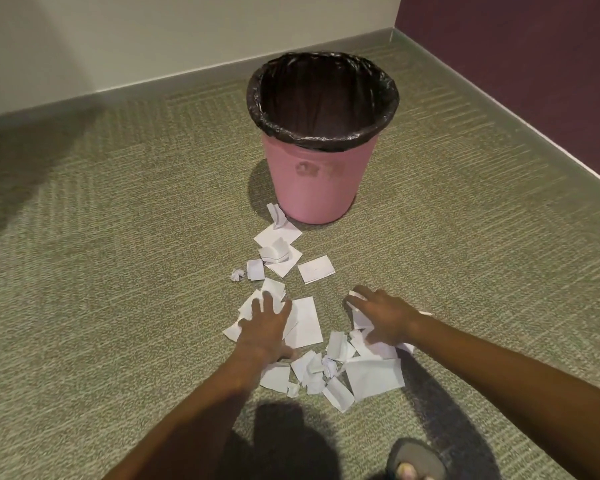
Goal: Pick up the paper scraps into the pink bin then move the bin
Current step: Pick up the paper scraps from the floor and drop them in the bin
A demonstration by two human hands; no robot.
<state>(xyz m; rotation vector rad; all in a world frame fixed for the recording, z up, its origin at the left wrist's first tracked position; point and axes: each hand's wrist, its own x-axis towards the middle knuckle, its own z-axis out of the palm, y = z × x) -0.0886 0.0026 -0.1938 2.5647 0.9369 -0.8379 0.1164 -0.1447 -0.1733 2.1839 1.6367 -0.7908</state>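
Mostly white, torn paper scraps are scattered before the pink bin; both hands, left hand and right hand, are pressed flat on them, fingers spread, nothing grasped.

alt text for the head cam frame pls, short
Seen from above, a person's left hand and right hand press flat on white paper scraps scattered over green carpet. A pink bin with a black liner stands upright just beyond the scraps, near a wall corner.
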